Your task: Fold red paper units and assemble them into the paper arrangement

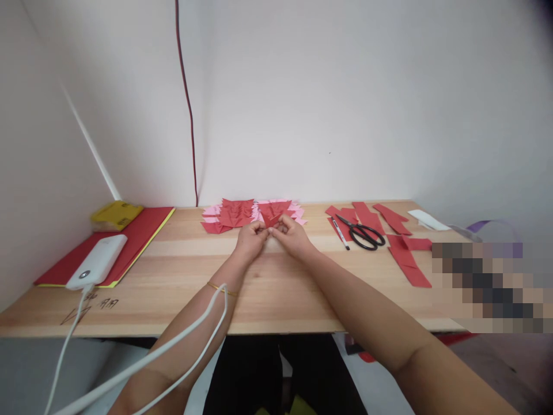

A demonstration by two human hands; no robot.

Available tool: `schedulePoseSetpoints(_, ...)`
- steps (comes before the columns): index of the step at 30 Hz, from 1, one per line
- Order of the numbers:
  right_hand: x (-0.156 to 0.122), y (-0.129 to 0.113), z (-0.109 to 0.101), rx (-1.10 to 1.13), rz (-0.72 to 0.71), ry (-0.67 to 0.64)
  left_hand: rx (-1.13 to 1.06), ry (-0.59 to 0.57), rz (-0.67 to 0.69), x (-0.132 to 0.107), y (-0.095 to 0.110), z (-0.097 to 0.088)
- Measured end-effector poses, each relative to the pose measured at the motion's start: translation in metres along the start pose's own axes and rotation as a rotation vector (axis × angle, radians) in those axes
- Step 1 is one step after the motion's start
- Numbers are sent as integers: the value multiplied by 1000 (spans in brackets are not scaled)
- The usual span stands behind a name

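Both my hands meet over the middle of the wooden table, fingertips pinched together on a small folded piece of red paper (270, 220). My left hand (251, 239) grips its left side, and my right hand (290, 235) grips its right side. The fingers cover the lower part of the paper. Just behind my hands lie folded red paper pieces (235, 213) in a pile, mixed with pink folded paper pieces (211, 213). Their pointed ends stick out on both sides.
To the right, black-handled scissors (365, 234) and a pen (340, 233) lie on red paper strips (408, 265). At left, a white power bank (98, 262) with a cable and a yellow packet (116, 216) rest on red sheets (64, 253). A white cable crosses my left forearm.
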State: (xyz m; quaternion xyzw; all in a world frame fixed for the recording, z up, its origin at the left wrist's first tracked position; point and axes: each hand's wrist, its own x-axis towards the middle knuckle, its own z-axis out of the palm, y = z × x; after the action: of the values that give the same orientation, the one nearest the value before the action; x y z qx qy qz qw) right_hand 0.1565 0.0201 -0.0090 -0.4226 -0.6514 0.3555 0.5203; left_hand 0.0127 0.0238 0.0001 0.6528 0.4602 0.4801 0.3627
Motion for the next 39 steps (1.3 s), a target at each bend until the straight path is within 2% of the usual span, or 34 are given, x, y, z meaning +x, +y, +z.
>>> schedulePoseSetpoints(11,2,9,-3,-116,-9,22,-114,-132,-152,-5,3,4)
schedulePoseSetpoints(21,1,3,-5,-114,-63,1,-64,-134,-65,-5,0,1)
schedulePoseSetpoints(30,1,1,-3,-161,-50,16,-146,-130,-153,-8,6,5)
schedulePoseSetpoints(39,0,1,-3,-212,-102,17,-196,-138,-153,-5,0,6)
